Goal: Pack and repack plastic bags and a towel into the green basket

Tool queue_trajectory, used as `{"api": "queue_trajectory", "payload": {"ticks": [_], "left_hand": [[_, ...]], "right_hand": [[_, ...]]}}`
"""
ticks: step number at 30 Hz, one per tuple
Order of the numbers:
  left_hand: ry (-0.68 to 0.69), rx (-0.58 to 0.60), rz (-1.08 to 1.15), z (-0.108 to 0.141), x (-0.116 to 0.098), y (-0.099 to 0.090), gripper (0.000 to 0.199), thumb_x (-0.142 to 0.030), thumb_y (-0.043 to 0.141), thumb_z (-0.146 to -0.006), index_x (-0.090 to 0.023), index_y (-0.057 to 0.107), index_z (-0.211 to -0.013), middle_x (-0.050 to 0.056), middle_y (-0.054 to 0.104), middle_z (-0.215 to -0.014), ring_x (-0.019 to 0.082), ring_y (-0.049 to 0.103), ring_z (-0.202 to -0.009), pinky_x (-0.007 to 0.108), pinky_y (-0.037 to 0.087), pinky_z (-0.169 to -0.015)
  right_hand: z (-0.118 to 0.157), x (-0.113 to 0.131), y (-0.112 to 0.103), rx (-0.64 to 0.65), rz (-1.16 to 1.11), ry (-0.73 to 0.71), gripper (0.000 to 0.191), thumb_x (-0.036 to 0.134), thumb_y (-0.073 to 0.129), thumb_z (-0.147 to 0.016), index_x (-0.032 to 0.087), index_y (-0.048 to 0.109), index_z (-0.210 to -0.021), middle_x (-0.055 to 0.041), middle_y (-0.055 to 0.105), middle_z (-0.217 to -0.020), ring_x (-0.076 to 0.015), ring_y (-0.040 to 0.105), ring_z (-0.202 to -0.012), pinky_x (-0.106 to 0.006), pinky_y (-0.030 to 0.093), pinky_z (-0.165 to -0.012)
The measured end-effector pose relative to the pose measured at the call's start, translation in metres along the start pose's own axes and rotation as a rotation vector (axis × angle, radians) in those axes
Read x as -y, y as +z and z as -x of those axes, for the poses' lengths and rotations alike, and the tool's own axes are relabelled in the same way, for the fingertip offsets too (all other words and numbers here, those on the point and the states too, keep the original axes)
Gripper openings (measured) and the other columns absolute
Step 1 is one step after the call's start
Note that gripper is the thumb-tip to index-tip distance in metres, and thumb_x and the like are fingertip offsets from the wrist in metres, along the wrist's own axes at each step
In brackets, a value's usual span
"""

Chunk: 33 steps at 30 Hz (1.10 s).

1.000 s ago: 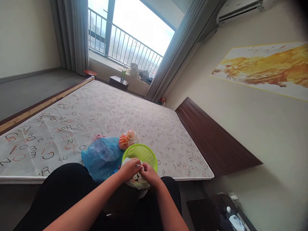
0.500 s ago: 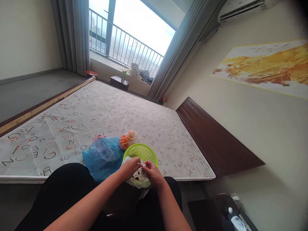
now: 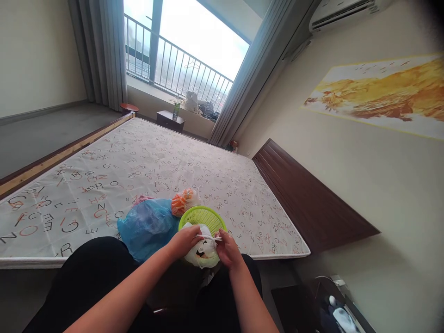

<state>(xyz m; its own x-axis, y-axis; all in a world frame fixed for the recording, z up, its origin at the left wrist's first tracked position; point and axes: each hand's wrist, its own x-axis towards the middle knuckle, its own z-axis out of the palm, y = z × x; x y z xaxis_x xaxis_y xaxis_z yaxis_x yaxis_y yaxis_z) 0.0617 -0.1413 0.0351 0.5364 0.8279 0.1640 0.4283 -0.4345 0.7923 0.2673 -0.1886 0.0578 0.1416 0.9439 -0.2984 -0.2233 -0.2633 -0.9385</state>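
Note:
My left hand (image 3: 185,242) and my right hand (image 3: 227,249) both pinch a white plastic bag (image 3: 204,254) that rests in my lap, with something pale green showing through it. A thin white strip of the bag stretches between my fingers. Just beyond the bag lies a round lime-green plastic basket (image 3: 203,217), partly hidden by it. Left of my left hand sits a bulging blue plastic bag (image 3: 147,229). Orange carrots in a clear bag (image 3: 182,202) lie behind it on a letter-printed mattress (image 3: 156,162).
A scrap of pink cloth (image 3: 141,200) lies behind the blue bag. My black-clad knees (image 3: 92,273) sit at the mattress edge. A dark wooden headboard (image 3: 308,194) runs along the right wall. A low table (image 3: 298,307) stands at lower right.
My right hand has moved right, away from my left, and the white strip between them has drawn out taut. More of the white bag now shows.

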Motion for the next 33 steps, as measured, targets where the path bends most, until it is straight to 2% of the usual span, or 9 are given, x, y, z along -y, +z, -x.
{"api": "queue_trajectory", "payload": {"ticks": [3,8,12,18,22,26,28,30,33], "left_hand": [[0.001,-0.004,-0.048,-0.003,0.008,-0.009,0.021,-0.039,0.052,-0.096,-0.022,0.063,-0.092,0.008,0.071,-0.097,0.025,0.065,-0.093,0.036,0.048,-0.082],[0.048,-0.01,-0.079,-0.006,0.015,-0.031,0.014,-0.032,0.053,-0.096,-0.022,0.063,-0.092,0.007,0.07,-0.099,0.024,0.064,-0.096,0.036,0.048,-0.087],[0.081,-0.041,-0.126,-0.007,0.015,-0.046,0.015,-0.031,0.055,-0.095,-0.022,0.063,-0.085,0.006,0.069,-0.091,0.024,0.063,-0.092,0.036,0.046,-0.086],[-0.025,-0.079,-0.084,-0.007,0.033,-0.051,0.022,-0.039,0.06,-0.091,-0.023,0.059,-0.076,0.002,0.065,-0.08,0.02,0.059,-0.078,0.031,0.044,-0.072],[-0.067,-0.152,-0.013,-0.009,0.05,-0.049,0.03,-0.047,0.059,-0.09,-0.022,0.058,-0.074,0.0,0.063,-0.077,0.018,0.056,-0.073,0.029,0.044,-0.07],[-0.069,-0.169,0.034,-0.011,0.051,-0.045,0.031,-0.049,0.055,-0.091,-0.021,0.059,-0.078,0.001,0.063,-0.08,0.018,0.057,-0.075,0.029,0.047,-0.073],[-0.053,-0.135,0.051,-0.01,0.045,-0.04,0.03,-0.048,0.055,-0.092,-0.021,0.06,-0.08,0.001,0.064,-0.081,0.018,0.058,-0.077,0.029,0.047,-0.073],[-0.034,-0.092,0.072,-0.009,0.038,-0.035,0.029,-0.047,0.055,-0.092,-0.021,0.062,-0.082,0.001,0.064,-0.082,0.018,0.059,-0.077,0.029,0.048,-0.073],[-0.032,-0.064,0.098,-0.007,0.028,-0.029,0.027,-0.045,0.056,-0.092,-0.021,0.065,-0.084,0.001,0.067,-0.084,0.017,0.06,-0.077,0.029,0.049,-0.073]], "right_hand": [[-0.008,0.005,-0.019,-0.081,0.09,0.007,0.053,0.069,0.081,-0.063,0.022,0.055,-0.07,-0.0013,0.057,-0.071,-0.0163,0.053,-0.064,-0.031,0.048,-0.061],[-0.02,0.024,-0.055,-0.079,0.38,-0.013,0.058,0.074,0.074,-0.067,0.018,0.062,-0.071,-0.0016,0.057,-0.07,-0.0141,0.05,-0.063,-0.027,0.041,-0.057],[-0.026,0.036,-0.067,-0.084,0.505,-0.066,0.059,0.075,0.073,-0.064,0.018,0.06,-0.064,0.001,0.053,-0.062,-0.0127,0.046,-0.059,-0.028,0.041,-0.059],[-0.031,0.029,-0.059,-0.158,0.508,-0.158,0.057,0.074,0.069,-0.071,0.021,0.05,-0.06,0.0035,0.047,-0.057,-0.0128,0.044,-0.057,-0.028,0.04,-0.059],[-0.021,0.017,-0.053,-0.119,0.362,-0.182,0.054,0.071,0.071,-0.073,0.022,0.05,-0.069,0.0014,0.054,-0.068,-0.0154,0.055,-0.066,-0.028,0.046,-0.064],[-0.004,0.006,-0.044,-0.056,0.359,-0.207,0.047,0.06,0.076,-0.074,0.021,0.058,-0.094,-0.0043,0.064,-0.096,-0.0194,0.063,-0.086,-0.03,0.052,-0.073],[0.002,0.001,-0.035,-0.019,0.447,-0.229,0.058,0.051,0.08,-0.072,0.024,0.057,-0.117,-0.0086,0.061,-0.125,-0.0212,0.063,-0.099,-0.034,0.053,-0.082],[0.004,-0.006,-0.026,0.021,0.57,-0.251,0.077,0.042,0.084,-0.068,0.029,0.05,-0.135,-0.0098,0.05,-0.146,-0.0235,0.06,-0.111,-0.038,0.051,-0.093],[0.0,-0.016,-0.011,0.124,0.772,-0.271,0.089,0.029,0.087,-0.061,0.03,0.05,-0.142,-0.0085,0.054,-0.144,-0.0269,0.056,-0.121,-0.042,0.045,-0.103]]}}
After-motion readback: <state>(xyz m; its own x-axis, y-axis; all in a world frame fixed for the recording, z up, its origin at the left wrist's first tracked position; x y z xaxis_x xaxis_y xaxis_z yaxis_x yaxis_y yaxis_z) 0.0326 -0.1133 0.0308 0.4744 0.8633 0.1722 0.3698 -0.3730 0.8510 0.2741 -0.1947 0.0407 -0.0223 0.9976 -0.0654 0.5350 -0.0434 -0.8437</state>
